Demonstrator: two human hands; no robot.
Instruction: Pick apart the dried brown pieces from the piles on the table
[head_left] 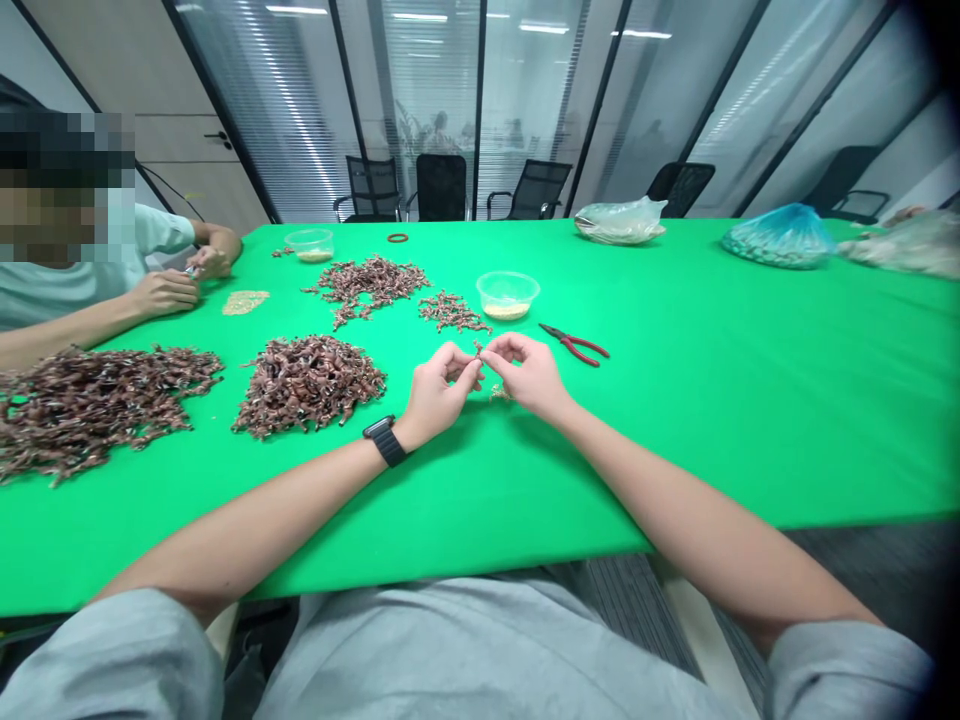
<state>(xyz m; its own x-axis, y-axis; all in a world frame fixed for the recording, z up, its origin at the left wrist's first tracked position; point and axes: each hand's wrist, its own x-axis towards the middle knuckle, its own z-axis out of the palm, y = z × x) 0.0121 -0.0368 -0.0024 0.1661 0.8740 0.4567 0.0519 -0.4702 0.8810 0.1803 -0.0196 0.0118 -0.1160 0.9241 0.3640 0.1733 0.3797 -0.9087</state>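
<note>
My left hand (444, 392) wears a black watch at the wrist and pinches a small brown knobbly piece (478, 348). From the other side, my right hand (529, 374) grips the same piece between thumb and forefinger. What exactly the piece is, I cannot make out. Just under my right hand lie a few pale bits (499, 393), partly covered by it. Beyond my hands stands a clear plastic bowl (508, 296) with small yellowish bits in the bottom. Beside it is a small heap of brown pieces (453, 311). Red-handled pliers (577, 343) lie to the right, jaws slightly apart.
Larger brown heaps (311, 386) spread left on the green cloth (720, 400). At far left a co-worker's hands (176, 285) work near pale bits (245, 302) and a second bowl (310, 245). A brown ring (397, 238) and plastic bags (780, 238) lie along the back.
</note>
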